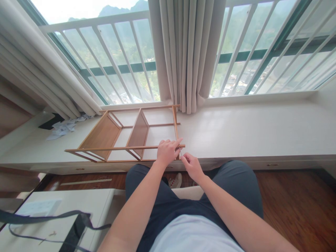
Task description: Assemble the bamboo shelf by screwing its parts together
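A small brown wooden shelf frame [123, 148] lies on its side on the white window ledge, two solid panels standing upright between its rails. At its right end, my left hand [166, 153] is closed around the corner, with the index finger stretched along the rail. My right hand [192, 166] is just to the right and nearer to me, its thumb and fingers pinched on a thin metal tool [180, 152]. That tool points at the corner joint beside my left fingers. Its exact kind is too small to make out, and its tip is partly hidden.
Paper scraps [61, 128] and a black flat item [51, 121] lie at the ledge's left end. A grey curtain [183, 56] hangs behind the frame. At lower left stands a white table [102, 201] with a dark strap [52, 217] across it.
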A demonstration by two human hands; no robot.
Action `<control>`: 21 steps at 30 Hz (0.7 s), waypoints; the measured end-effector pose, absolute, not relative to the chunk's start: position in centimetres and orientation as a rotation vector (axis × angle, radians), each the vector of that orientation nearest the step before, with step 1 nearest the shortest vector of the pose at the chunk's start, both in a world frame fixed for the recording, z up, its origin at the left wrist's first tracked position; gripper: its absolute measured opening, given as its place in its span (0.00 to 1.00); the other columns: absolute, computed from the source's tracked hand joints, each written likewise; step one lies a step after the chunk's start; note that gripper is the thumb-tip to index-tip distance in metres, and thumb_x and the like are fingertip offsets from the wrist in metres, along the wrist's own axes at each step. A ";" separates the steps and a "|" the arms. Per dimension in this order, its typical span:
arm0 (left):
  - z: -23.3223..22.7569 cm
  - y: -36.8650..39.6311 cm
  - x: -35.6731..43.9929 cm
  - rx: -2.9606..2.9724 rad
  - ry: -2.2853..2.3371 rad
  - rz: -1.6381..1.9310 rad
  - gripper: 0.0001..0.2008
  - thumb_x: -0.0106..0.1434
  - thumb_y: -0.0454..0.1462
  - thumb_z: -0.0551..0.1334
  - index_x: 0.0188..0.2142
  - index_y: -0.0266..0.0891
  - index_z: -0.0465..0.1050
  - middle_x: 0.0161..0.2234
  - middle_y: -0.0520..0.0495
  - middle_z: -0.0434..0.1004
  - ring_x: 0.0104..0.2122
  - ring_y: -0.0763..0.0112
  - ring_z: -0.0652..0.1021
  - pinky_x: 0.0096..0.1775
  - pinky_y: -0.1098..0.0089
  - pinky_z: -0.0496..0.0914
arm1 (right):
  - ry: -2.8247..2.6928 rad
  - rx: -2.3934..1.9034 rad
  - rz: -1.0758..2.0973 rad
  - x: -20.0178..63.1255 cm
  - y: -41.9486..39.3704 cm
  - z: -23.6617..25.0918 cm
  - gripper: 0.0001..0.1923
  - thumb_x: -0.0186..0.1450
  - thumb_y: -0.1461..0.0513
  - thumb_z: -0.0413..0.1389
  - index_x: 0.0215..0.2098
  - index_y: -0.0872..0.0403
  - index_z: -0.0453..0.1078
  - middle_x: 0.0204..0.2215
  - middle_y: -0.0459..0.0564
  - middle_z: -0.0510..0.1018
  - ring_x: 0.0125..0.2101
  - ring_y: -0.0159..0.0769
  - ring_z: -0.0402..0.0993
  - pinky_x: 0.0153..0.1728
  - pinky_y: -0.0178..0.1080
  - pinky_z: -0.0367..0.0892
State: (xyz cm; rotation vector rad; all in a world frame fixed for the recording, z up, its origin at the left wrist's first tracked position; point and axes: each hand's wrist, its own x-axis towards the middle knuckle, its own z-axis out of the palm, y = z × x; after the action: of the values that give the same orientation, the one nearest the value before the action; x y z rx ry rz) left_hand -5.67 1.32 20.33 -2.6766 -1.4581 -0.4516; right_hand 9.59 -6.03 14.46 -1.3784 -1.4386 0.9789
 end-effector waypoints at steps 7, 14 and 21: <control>20.2 1.4 -5.7 -2.665 -1.445 -0.461 0.25 0.68 0.44 0.62 0.64 0.51 0.68 0.40 0.48 0.84 0.41 0.59 0.77 0.45 0.59 0.63 | -1.437 -1.364 0.997 9.4 -6.1 14.4 0.20 0.71 0.48 0.49 0.27 0.51 0.61 0.16 0.39 0.62 0.21 0.32 0.58 0.26 0.35 0.55; 20.2 1.3 -5.7 -2.662 -1.443 -0.468 0.25 0.68 0.45 0.62 0.63 0.51 0.68 0.40 0.49 0.84 0.40 0.59 0.77 0.44 0.58 0.63 | -1.439 -1.359 1.035 9.3 -6.0 14.0 0.20 0.72 0.48 0.47 0.26 0.50 0.58 0.16 0.40 0.63 0.21 0.32 0.58 0.25 0.35 0.54; 20.2 1.3 -5.7 -2.672 -1.461 -0.460 0.25 0.68 0.45 0.62 0.64 0.52 0.68 0.41 0.47 0.84 0.41 0.59 0.77 0.45 0.59 0.63 | -1.450 -1.353 1.048 9.1 -6.0 14.0 0.21 0.73 0.49 0.45 0.26 0.50 0.59 0.16 0.40 0.62 0.20 0.32 0.59 0.25 0.36 0.55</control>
State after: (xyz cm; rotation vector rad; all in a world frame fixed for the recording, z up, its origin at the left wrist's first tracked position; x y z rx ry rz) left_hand -5.67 1.27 20.21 -2.6716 -1.4610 -0.4601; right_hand 9.14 -6.01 13.97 -1.3535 -1.4497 1.0484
